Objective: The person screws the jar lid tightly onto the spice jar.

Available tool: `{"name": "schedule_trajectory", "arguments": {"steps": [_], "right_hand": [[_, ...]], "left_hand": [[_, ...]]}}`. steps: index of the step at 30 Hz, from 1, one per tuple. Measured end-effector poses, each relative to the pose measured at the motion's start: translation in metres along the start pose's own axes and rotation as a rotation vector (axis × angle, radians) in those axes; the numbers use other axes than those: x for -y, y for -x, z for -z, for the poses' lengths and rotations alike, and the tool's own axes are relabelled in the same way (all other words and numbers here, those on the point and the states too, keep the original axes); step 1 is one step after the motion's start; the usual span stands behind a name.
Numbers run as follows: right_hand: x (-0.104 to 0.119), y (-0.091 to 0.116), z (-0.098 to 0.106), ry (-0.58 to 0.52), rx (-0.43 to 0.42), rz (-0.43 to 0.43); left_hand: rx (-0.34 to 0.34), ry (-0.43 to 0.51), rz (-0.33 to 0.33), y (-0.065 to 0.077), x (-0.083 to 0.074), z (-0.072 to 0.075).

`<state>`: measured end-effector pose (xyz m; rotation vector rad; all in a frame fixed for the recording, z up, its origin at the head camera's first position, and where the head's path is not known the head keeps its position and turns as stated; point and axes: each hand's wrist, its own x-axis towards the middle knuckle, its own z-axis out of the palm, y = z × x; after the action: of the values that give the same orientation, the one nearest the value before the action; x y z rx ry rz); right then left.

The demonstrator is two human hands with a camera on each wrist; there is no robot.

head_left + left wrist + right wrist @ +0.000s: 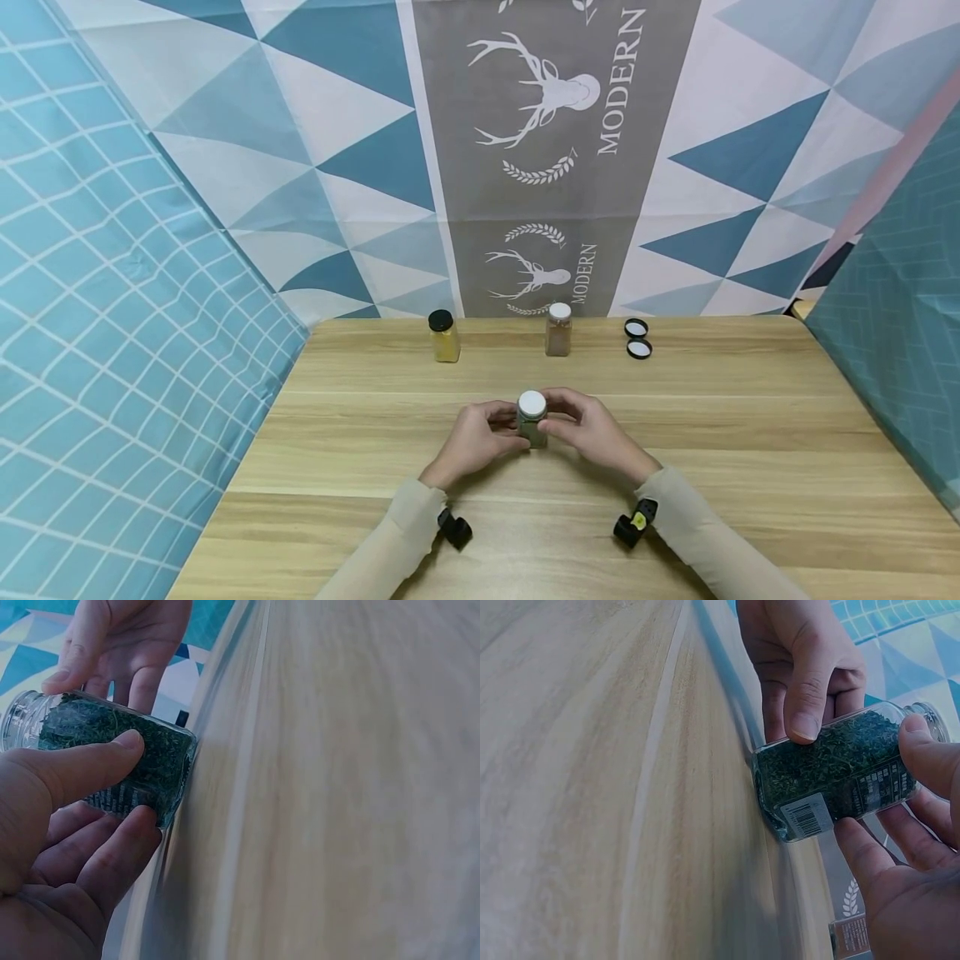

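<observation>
1. Fingers (120, 859) of the left hand (478, 439): curled, pinching the herb jar (531, 432) against the thumb.
2. Right hand (591, 431): thumb near the jar's neck, fingers round the opposite side, likewise pinching.
3. Herb jar: clear glass, white-topped, filled with green flakes; upright between both hands, its base at the wooden table (360, 467). A barcode label (807, 817) shows in the right wrist view.
4. Farther back, left to right: a black-capped yellow jar (446, 343); a white-topped brown jar (558, 337); two black lids (639, 348), white insides upward, just beside each other.
5. Behind: a patterned cloth (525, 192).
</observation>
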<state>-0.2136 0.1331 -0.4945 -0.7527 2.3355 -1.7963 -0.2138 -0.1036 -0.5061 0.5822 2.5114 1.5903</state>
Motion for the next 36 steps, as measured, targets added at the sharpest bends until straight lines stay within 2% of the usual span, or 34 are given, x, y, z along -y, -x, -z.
{"name": "schedule_trajectory", "arguments": {"steps": [12, 23, 36], "right_hand": [[0.001, 0.005, 0.004, 0.012, 0.008, 0.019], [-0.001, 0.012, 0.009, 0.005, 0.01, -0.003], [-0.001, 0.016, 0.011, -0.004, 0.02, -0.016]], "left_hand": [[0.011, -0.009, -0.002, 0.0, -0.004, -0.004], [0.019, -0.004, -0.011, -0.002, -0.007, -0.009], [0.005, -0.022, 0.019, -0.001, -0.01, -0.013]]}}
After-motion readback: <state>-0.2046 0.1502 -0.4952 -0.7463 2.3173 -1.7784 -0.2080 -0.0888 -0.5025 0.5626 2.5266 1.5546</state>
